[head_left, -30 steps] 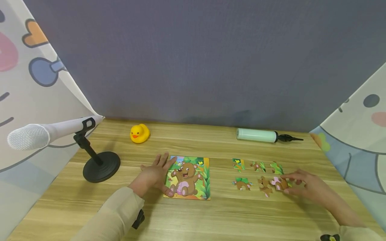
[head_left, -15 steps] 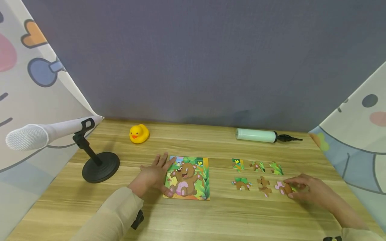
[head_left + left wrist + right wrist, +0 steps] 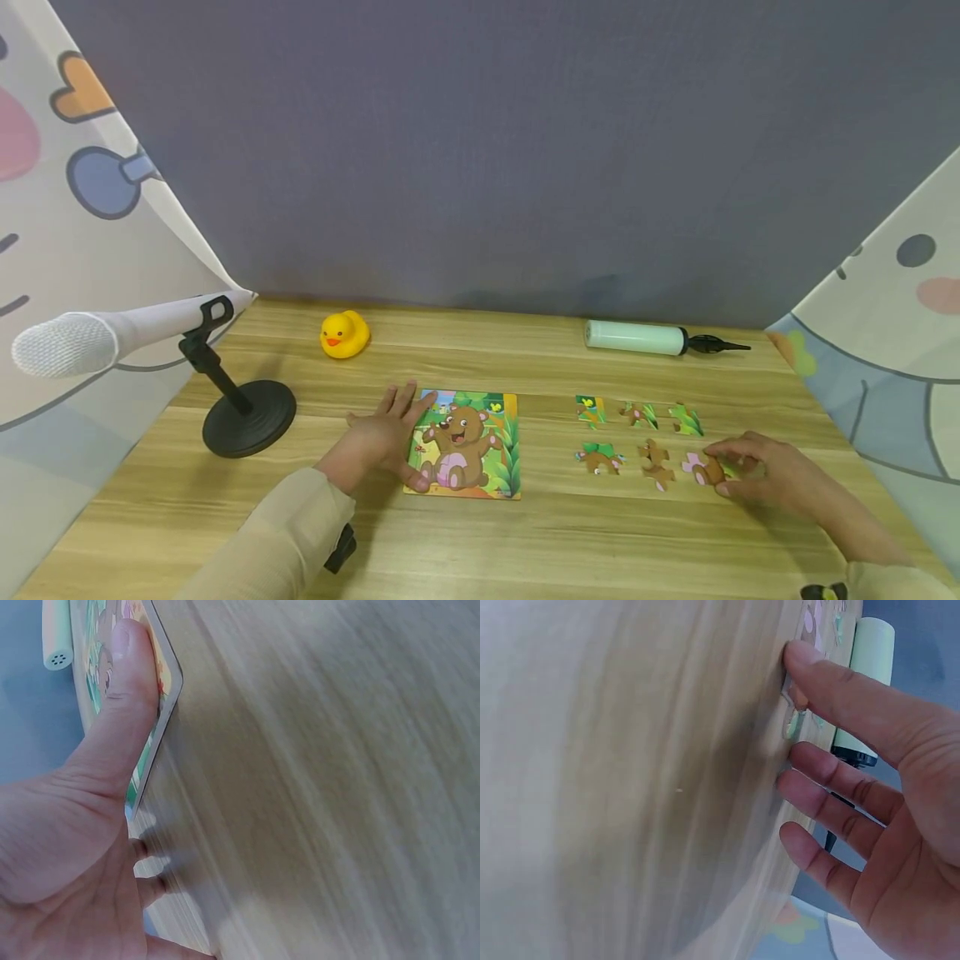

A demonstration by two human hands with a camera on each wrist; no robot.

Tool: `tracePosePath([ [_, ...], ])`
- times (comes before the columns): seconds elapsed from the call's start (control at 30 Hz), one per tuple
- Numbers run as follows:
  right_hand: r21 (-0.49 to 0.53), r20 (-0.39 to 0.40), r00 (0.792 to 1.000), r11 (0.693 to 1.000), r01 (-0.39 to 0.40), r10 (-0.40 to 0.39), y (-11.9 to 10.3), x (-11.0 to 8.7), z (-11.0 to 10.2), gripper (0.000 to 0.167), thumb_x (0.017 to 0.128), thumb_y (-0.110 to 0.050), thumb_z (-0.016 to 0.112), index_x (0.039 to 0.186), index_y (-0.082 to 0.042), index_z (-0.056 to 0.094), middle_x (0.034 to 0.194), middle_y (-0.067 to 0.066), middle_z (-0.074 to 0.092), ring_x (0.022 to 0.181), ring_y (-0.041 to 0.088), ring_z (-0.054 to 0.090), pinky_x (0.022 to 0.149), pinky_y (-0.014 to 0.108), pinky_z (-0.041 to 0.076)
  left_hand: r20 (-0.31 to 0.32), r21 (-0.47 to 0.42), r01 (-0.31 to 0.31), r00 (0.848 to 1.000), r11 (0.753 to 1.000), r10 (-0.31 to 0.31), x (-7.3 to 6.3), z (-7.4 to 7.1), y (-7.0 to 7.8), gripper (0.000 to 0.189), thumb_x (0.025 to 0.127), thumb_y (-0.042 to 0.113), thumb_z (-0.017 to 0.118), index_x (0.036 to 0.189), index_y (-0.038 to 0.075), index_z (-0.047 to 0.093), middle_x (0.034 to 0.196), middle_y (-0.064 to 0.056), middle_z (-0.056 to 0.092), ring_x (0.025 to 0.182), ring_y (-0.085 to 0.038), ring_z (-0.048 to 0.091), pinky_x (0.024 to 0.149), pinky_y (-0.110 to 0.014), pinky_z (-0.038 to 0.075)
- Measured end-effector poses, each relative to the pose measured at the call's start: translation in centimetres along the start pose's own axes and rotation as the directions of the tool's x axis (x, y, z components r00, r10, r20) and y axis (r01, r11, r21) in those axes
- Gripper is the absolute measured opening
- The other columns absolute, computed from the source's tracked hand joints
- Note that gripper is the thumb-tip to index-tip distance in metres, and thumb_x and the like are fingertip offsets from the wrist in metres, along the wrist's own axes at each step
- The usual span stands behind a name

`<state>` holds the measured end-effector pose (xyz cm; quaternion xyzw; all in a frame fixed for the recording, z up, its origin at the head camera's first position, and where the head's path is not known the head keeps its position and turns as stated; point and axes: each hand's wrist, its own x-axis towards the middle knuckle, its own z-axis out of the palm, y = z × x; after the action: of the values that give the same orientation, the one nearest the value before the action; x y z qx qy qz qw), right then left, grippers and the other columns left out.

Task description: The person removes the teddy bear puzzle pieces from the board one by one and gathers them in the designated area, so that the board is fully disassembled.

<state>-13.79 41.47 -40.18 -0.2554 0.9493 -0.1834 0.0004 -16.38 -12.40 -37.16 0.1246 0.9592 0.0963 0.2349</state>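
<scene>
A square bear puzzle board (image 3: pixel 461 446) lies on the wooden table. My left hand (image 3: pixel 377 439) rests along its left side with fingers spread. Its thumb (image 3: pixel 131 664) lies over the board's near left corner. To the right, several loose puzzle pieces lie in two rows. My right hand (image 3: pixel 772 471) pinches the rightmost piece of the near row, a brown and pink puzzle piece (image 3: pixel 702 468), between thumb and index finger. In the right wrist view that thumb (image 3: pixel 806 660) is at the piece's near edge, and the other fingers are loosely bent.
A mint-green hand pump (image 3: pixel 637 337) with a black nozzle lies at the back right. Behind the board's left side sits a yellow rubber duck (image 3: pixel 345 335). A white microphone (image 3: pixel 135 327) on a black stand (image 3: pixel 250 417) occupies the left. A grey panel (image 3: pixel 480 167) closes the back.
My right hand has slid the brown and pink puzzle piece slightly right, away from its neighbour, then held it there. The left hand has stayed on the board.
</scene>
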Motion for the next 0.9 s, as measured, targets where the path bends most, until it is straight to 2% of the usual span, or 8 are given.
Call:
tracePosePath([
  [0.17,0.002,0.069,0.994,0.997,-0.082,0.081,-0.9,0.8,-0.7,0.044,0.079,-0.023,0.088,0.114,-0.004,0.071,0.097,-0.006,0.065,0.081,-0.001,0.054,0.065,0.028,0.050,-0.005,0.004,-0.001,1.000,1.000,0.001,-0.1,0.0,0.0,0.131,0.064,0.052,0.091,0.163,0.013,0.015,0.168,-0.023,0.001,0.153,-0.048,0.005,0.095,-0.089,0.019],
  [0.23,0.013,0.070,0.990,0.992,-0.126,0.125,-1.5,1.2,-0.8,0.044,0.081,-0.027,0.087,0.117,-0.006,0.072,0.097,-0.006,0.065,0.082,0.000,0.056,0.065,0.029,0.050,-0.013,0.006,-0.004,1.000,1.000,0.004,-0.1,0.1,-0.1,0.132,0.063,0.051,0.092,0.163,0.012,0.015,0.168,-0.024,0.002,0.152,-0.048,0.006,0.095,-0.089,0.021],
  [0.37,0.081,0.066,0.984,0.982,-0.170,0.165,-3.1,2.1,-0.9,0.043,0.087,-0.029,0.082,0.124,-0.007,0.070,0.101,-0.004,0.066,0.085,0.002,0.059,0.065,0.028,0.052,-0.029,0.006,-0.007,1.000,1.000,0.007,0.0,0.2,-0.1,0.134,0.062,0.050,0.093,0.163,0.010,0.015,0.168,-0.025,0.004,0.152,-0.048,0.007,0.094,-0.088,0.023],
  [0.47,0.143,0.077,0.984,0.975,-0.169,0.160,-4.5,2.8,-1.1,0.045,0.091,-0.027,0.078,0.129,-0.005,0.067,0.106,0.002,0.066,0.085,0.004,0.060,0.065,0.028,0.053,-0.037,-0.001,-0.006,0.999,1.000,0.006,0.0,0.3,-0.1,0.135,0.060,0.050,0.094,0.162,0.009,0.015,0.167,-0.025,0.005,0.152,-0.048,0.008,0.094,-0.088,0.024],
  [0.53,0.150,0.073,0.984,0.974,-0.173,0.163,-5.6,3.4,-1.1,0.046,0.092,-0.029,0.078,0.131,-0.006,0.067,0.109,0.002,0.066,0.086,0.005,0.059,0.066,0.027,0.053,-0.040,-0.006,-0.004,0.999,1.000,0.004,0.0,0.3,-0.1,0.135,0.060,0.050,0.094,0.162,0.009,0.015,0.167,-0.025,0.005,0.152,-0.048,0.008,0.093,-0.088,0.024],
  [0.7,0.062,0.011,0.995,0.993,-0.097,0.097,-8.0,5.1,-1.0,0.042,0.090,-0.033,0.078,0.126,-0.012,0.070,0.108,-0.005,0.068,0.090,0.008,0.060,0.070,0.029,0.052,-0.041,-0.017,-0.001,0.999,1.000,0.000,0.0,0.4,-0.2,0.135,0.060,0.048,0.095,0.162,0.008,0.016,0.168,-0.024,0.004,0.152,-0.048,0.008,0.094,-0.088,0.024],
  [0.9,0.081,0.005,0.999,0.995,-0.050,0.050,-10.4,7.0,-0.5,0.039,0.092,-0.034,0.076,0.126,-0.015,0.071,0.109,-0.007,0.068,0.093,0.016,0.061,0.074,0.036,0.053,-0.037,-0.028,0.000,0.999,1.000,-0.001,-0.1,0.3,-0.2,0.136,0.060,0.049,0.094,0.162,0.006,0.014,0.168,-0.024,0.004,0.153,-0.046,0.007,0.095,-0.088,0.023],
])
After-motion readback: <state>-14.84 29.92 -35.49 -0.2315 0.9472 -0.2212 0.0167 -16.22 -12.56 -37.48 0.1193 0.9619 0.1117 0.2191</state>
